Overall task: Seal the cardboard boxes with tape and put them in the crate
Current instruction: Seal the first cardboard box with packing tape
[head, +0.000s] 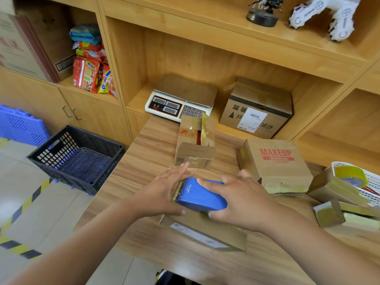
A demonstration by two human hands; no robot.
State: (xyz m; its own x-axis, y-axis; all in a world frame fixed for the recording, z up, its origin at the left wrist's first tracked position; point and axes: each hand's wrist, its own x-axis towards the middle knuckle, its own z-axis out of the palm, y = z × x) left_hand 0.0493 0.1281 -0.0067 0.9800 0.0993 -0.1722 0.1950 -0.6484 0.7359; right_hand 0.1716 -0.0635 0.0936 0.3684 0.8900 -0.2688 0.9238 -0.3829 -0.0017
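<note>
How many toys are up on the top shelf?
2. A dark spiky figure on a round base stands left, and a white robot-like toy sits right of it. More may be hidden past the picture's edge.

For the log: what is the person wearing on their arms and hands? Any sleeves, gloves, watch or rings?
Nothing visible: the left hand and right hand are ungloved with no rings, and both forearms are bare to the frame edge, no sleeves, watch or bracelets.

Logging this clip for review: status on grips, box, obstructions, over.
Right grip holds blue tape dispenser on flat box. Left grip flat, pressing beside its tape end. Black crate on floor left, no box inside. Small box stands just past left grip.
</note>
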